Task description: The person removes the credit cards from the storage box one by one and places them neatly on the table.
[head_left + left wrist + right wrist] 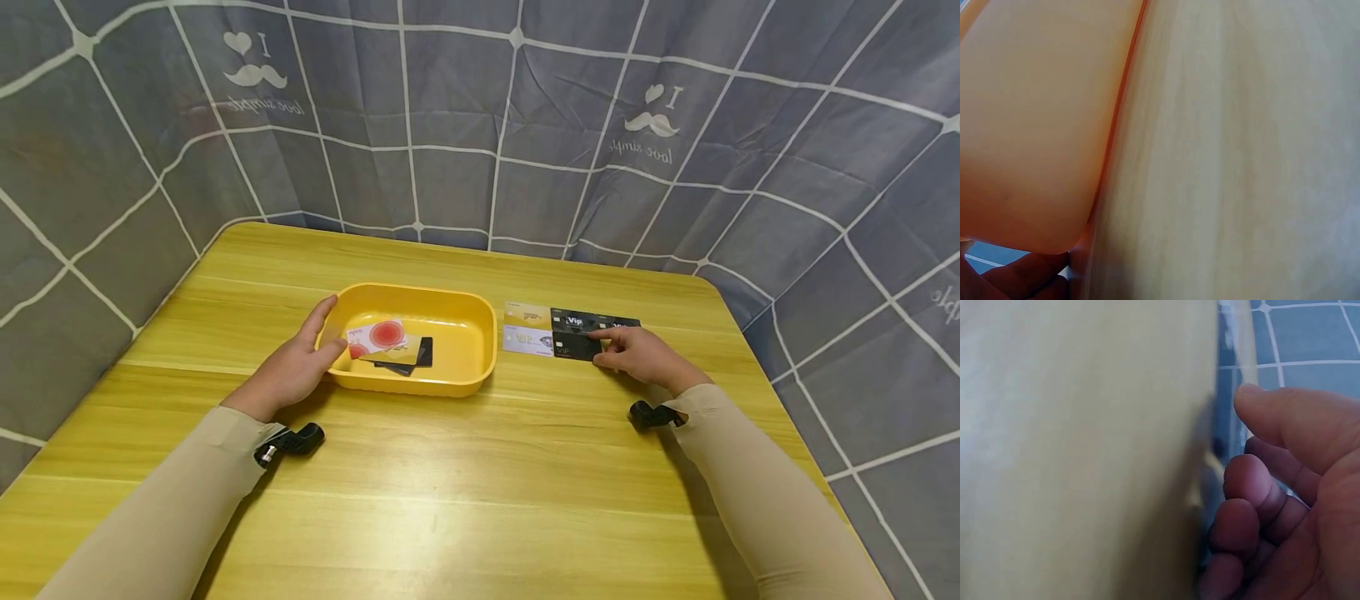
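A shallow yellow plastic basin (465, 387) sits on the wooden table, with my left hand (296, 362) gripping its left end. The thumb lies over the rim, and the fingers follow the outer wall. Inside the basin is a loose pile with a red-and-white card (375, 337), a gold card (397, 350) and dark cards (425, 352). To its right, several cards lie in two rows. My right hand (637, 354) holds the black VIP card (573, 347) in the lower row by its right end, index finger and thumb at opposite long edges. Its other fingers are curled.
Beside the black card lies a white VIP card (525, 340). Above are a gold card (527, 315), a black Vip card (573, 321) and another dark card (622, 323) partly behind the right hand. A grey checked curtain (457, 108) surrounds the table (420, 492).
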Demonstrator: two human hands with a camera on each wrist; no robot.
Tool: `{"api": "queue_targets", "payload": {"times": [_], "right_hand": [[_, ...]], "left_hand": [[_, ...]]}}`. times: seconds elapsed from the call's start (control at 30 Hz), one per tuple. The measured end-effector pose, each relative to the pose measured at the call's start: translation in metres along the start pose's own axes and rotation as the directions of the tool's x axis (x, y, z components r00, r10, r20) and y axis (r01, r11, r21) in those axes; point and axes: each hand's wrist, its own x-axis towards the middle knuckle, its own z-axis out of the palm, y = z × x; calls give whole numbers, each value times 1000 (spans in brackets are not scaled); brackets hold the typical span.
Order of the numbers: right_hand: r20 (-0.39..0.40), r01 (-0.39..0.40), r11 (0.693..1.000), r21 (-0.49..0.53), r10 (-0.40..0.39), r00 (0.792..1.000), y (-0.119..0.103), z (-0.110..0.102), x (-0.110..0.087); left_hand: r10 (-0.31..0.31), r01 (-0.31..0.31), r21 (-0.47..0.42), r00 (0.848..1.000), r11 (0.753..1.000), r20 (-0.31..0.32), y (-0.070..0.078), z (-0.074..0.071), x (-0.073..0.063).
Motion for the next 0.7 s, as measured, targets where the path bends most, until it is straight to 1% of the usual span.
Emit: {"api": "queue_targets", "payload": {"times": [0.07,0.17,0.23,0.3,0.43,0.53,0.7], "right_hand": [[-19,5,1000,3,-5,1000,-1,-3,-1],[-78,14,1000,-6,-15,997,-5,-11,-2],[-118,12,1000,-12,-13,993,-11,-17,-1],[-142,13,1000,-15,-15,990,-19,-23,0],[-159,27,999,-28,-31,987,-39,-33,4],[-164,58,997,-41,-64,984,-54,-38,8],[-158,104,992,-70,-114,981,-84,-36,16]], "left_hand": [[2,-2,5,1000,1000,-1,0,0,0],[5,-5,6,1000,1000,-3,-1,0,0],[3,-3,5,1000,1000,-4,-1,0,-1],[0,0,3,1000,1000,-4,-1,0,-1],[3,-3,4,1000,1000,-8,-2,0,-1],[9,-9,7,1000,1000,-12,-2,1,-1],[25,-25,24,1000,999,-16,-3,0,-2]]}}
